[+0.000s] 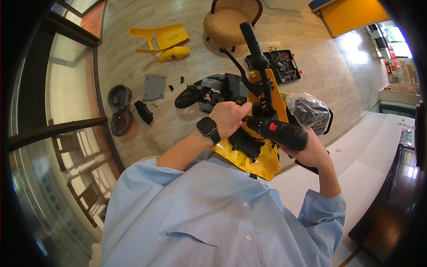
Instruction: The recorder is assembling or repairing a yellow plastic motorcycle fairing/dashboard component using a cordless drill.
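My right hand [313,151] grips a black cordless drill [284,133] with a red patch on its side, its front end pointing left. At that front end, my left hand [224,119] has its fingers curled in; whatever they hold is hidden. Both hands are over a partly stripped yellow and black scooter [278,100]. Its handlebar grip [251,39] and brake lever [235,62] rise beyond my hands. Closest to my body is a yellow body panel [264,167] with a black part [246,144] in it. The drill's tip and the point it meets cannot be made out.
Yellow covers [171,38] lie on the wooden floor at far left, with a grey panel [154,87] and round dark housings [120,98] nearer. Beyond the scooter are an open tool case [284,66] and a wicker chair [231,24]. A plastic-wrapped part [307,111] sits at right, before a white cabinet [356,142].
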Available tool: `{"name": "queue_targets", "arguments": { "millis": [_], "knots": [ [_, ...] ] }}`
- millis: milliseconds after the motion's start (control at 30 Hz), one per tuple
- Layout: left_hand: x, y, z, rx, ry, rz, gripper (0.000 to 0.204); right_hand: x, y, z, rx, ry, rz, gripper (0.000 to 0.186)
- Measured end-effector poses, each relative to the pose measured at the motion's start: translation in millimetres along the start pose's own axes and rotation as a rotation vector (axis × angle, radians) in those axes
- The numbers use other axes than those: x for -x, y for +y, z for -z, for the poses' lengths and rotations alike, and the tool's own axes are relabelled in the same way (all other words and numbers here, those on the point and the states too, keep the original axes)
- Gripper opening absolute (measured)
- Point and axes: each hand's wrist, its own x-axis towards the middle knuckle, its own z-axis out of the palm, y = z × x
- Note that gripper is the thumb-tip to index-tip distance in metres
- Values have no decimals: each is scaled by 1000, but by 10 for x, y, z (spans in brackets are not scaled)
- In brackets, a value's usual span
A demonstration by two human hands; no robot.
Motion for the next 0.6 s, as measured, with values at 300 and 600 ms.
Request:
{"name": "queue_targets", "arguments": {
  "millis": [300, 600],
  "knots": [
    [1, -13, -29, -12, 11, 0, 31, -152, -164, 192, 130, -98, 52, 27],
    [43, -73, -93, -16, 45, 5, 32, -167, -311, 146, -270, -138, -360, 19]
  ]
}}
